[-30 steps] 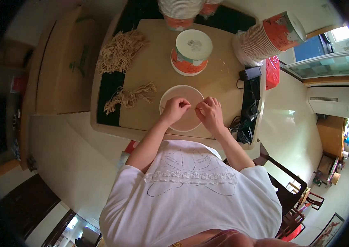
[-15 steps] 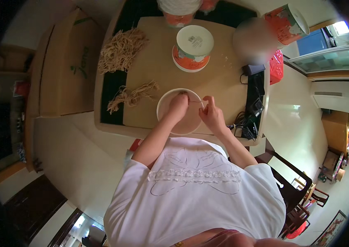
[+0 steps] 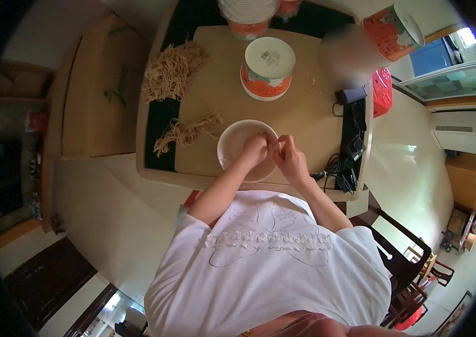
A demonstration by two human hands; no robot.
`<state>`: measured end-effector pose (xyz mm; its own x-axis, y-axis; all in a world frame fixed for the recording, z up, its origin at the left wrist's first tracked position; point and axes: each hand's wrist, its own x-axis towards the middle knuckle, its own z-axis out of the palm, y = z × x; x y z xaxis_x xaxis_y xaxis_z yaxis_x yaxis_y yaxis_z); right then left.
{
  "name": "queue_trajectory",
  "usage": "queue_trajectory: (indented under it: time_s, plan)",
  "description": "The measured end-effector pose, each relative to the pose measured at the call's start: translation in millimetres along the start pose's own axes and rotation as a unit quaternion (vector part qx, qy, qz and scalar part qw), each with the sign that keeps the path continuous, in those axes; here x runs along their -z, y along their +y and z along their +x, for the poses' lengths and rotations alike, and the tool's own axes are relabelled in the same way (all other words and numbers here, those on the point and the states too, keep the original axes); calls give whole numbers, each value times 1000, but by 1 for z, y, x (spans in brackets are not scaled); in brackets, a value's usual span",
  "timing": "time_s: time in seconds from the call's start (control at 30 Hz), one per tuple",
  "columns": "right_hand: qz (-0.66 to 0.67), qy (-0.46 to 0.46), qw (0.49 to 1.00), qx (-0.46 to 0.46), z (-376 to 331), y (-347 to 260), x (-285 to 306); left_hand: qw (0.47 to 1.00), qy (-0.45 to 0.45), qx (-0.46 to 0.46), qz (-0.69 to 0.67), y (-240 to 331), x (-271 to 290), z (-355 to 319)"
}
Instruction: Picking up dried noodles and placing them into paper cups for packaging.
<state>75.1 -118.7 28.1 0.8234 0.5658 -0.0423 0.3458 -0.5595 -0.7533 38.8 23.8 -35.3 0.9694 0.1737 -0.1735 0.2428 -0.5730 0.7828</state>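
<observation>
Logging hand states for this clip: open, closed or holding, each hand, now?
Left hand: curled, over the white tub; grip hidden, cannot be told.
Right hand: bent, by the tub's right rim; whether it holds anything cannot be told.

dim left, glaring right window, bowed edges

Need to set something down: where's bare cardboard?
Bare: between twine pile and upturned tub; between right hand and adapter. Crowded: bowl, left hand over it, right hand at its rim; right side of table, with cables.
</observation>
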Motion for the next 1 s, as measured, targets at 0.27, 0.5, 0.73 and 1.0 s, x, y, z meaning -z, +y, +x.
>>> queue_trajectory:
  time_s: [0.27,0.5,0.73,1.0]
  plan:
    - [17,10,999,28,0,2,1,994,38,8,-106,21,14,-19]
    - [18,38,998,39,-1,9,-7,994,41,-21,-94,42,33,-35]
    - [29,35,999,12,-1,0,-1,993,41,-26,-103,31,24,-36]
    - [9,28,999,36,-2,7,2,989,45,68,-121,42,23,-28]
